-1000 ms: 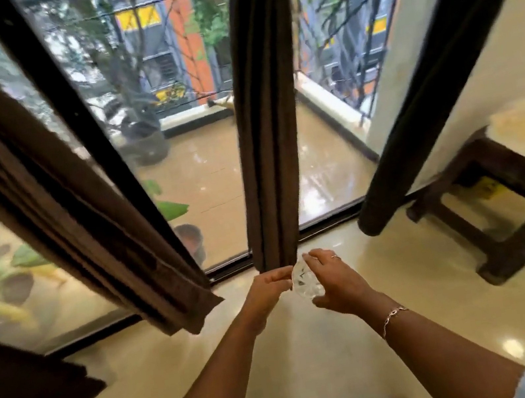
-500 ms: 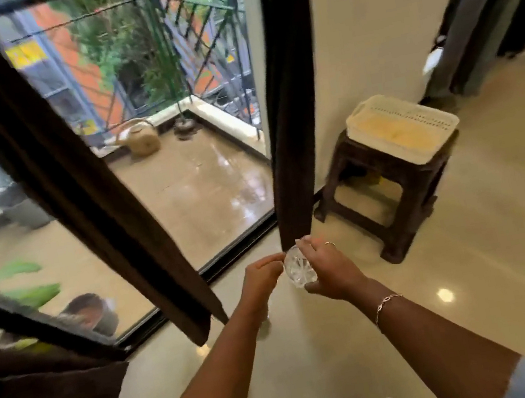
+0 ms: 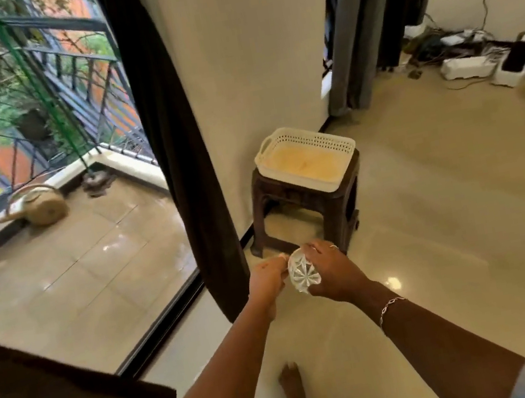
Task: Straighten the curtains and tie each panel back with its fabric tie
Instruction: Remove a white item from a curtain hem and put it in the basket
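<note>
glossy tile floor (image 3: 451, 236), matt cloth curtain (image 3: 182, 142), perforated plastic basket (image 3: 308, 146)

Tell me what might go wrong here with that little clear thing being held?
The clear faceted piece, held between the left hand and right hand, could slip and break on the hard floor near the bare foot. Both hands are busy, so the dark curtain panel beside them may go untied.

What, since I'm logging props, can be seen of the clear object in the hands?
The clear object is small, round and transparent, with ribs fanning out from its centre like cut glass or moulded plastic. It is held above the floor. The right hand curls round its right side; the left hand pinches its left rim with its fingertips. It sits right of the dark curtain panel, near its lower end, apart from it.
</note>
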